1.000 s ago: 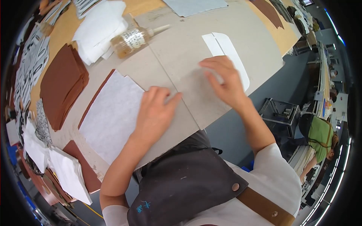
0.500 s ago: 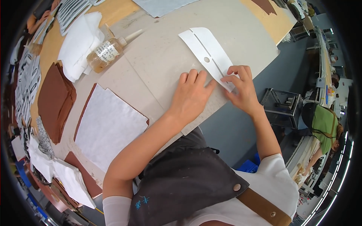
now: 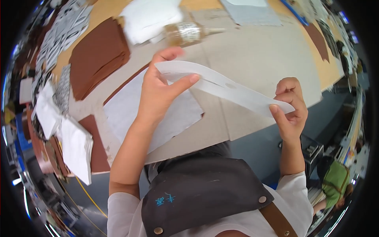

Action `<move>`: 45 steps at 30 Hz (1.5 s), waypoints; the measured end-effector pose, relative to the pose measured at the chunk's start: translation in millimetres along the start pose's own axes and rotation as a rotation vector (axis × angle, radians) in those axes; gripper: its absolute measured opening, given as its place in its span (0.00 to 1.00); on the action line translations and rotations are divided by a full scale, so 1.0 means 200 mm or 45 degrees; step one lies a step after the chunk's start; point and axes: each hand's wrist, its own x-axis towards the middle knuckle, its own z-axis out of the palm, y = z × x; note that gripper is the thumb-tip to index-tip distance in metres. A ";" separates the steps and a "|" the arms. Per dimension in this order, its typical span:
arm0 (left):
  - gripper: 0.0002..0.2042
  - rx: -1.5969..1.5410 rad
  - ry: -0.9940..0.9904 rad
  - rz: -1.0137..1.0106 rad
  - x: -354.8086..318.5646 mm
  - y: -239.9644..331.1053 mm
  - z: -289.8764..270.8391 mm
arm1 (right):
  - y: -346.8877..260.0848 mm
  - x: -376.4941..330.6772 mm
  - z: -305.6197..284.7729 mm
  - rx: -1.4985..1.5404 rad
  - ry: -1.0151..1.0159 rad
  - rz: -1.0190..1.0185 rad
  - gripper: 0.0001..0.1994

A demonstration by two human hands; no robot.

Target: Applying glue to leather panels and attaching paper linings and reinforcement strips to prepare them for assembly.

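Note:
Raised above the table, a white slotted strip (image 3: 233,91) with a hole spans both of my hands, bending slightly. My right hand (image 3: 291,108) pinches its right end between thumb and curled fingers. At the other end my left hand (image 3: 156,87) holds it, with the thumb along the near edge and the index finger blurred behind. Below the left hand lies a white-faced piece (image 3: 177,114) with a brown edge beneath it, partly hidden by my forearm.
A brown-liquid bottle (image 3: 185,34) with a pointed nozzle lies beyond the strip, beside white sheets (image 3: 150,19). Stacked brown pieces (image 3: 100,55) sit at the left. White folded pieces (image 3: 75,146) lie near the left edge. Someone in green (image 3: 335,181) is at the far right.
The white strip has been lifted off the table and turned more crosswise. My left hand has moved left and taken its other end; my right hand has moved right with it. The view has shifted.

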 end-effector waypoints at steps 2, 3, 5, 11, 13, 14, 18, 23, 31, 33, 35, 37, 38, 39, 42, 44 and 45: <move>0.22 -0.181 -0.031 -0.142 -0.07 0.04 -0.16 | 0.00 0.07 0.11 0.131 -0.104 0.034 0.05; 0.18 -0.124 0.005 -0.195 -0.10 0.05 -0.24 | 0.00 0.11 0.17 0.218 -0.154 0.103 0.04; 0.15 -0.072 0.077 -0.253 -0.18 0.05 -0.38 | 0.02 0.18 0.28 0.317 -0.239 0.164 0.04; 0.09 -0.395 0.446 -0.531 -0.41 0.01 -0.58 | 0.07 0.37 0.64 0.621 -0.492 0.747 0.07; 0.05 -0.558 0.662 -0.605 -0.42 0.01 -0.61 | 0.09 0.42 0.74 0.591 -0.577 0.967 0.08; 0.05 -0.567 0.673 -0.612 -0.43 -0.03 -0.64 | 0.10 0.44 0.79 0.580 -0.560 0.972 0.08; 0.05 -0.004 0.770 -0.317 -0.46 -0.16 -0.72 | 0.19 0.49 0.92 0.368 -0.639 0.882 0.09; 0.08 1.029 0.668 0.115 -0.39 -0.19 -0.78 | 0.19 0.53 1.01 0.008 -0.609 0.562 0.14; 0.09 1.072 0.634 0.034 -0.37 -0.18 -0.78 | 0.18 0.54 1.05 -0.154 -0.666 0.473 0.12; 0.09 1.075 0.636 0.036 -0.37 -0.18 -0.78 | 0.18 0.54 1.05 -0.162 -0.667 0.459 0.12; 0.09 1.080 0.636 0.039 -0.37 -0.18 -0.78 | 0.17 0.55 1.05 -0.178 -0.660 0.441 0.12; 0.09 1.088 0.636 0.052 -0.37 -0.18 -0.78 | 0.17 0.56 1.05 -0.196 -0.657 0.434 0.12; 0.09 1.088 0.635 0.052 -0.37 -0.18 -0.77 | 0.16 0.56 1.05 -0.214 -0.653 0.427 0.12; 0.09 1.091 0.635 0.051 -0.36 -0.18 -0.77 | 0.16 0.56 1.05 -0.215 -0.652 0.428 0.12; 0.09 1.106 0.634 0.049 -0.36 -0.18 -0.77 | 0.16 0.58 1.06 -0.302 -0.674 0.444 0.11; 0.09 1.115 0.631 0.052 -0.36 -0.18 -0.77 | 0.16 0.58 1.07 -0.298 -0.694 0.465 0.11; 0.09 1.115 0.637 0.035 -0.37 -0.18 -0.76 | 0.15 0.58 1.07 -0.301 -0.691 0.467 0.11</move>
